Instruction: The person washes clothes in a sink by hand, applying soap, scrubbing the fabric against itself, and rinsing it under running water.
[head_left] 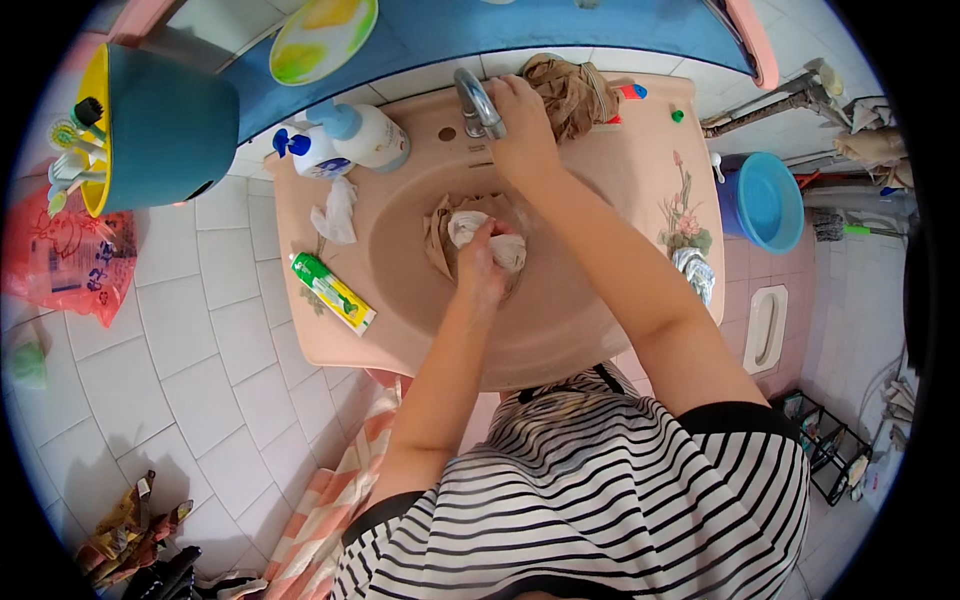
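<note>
The left hand (481,270) partly hides the white cloth (510,253).

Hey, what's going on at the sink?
A person in a striped shirt is at the sink. Their left hand grips a white cloth in the bowl, and a brown cloth lies there too. Their right hand is up at the tap. I can't tell if water is running.
</note>
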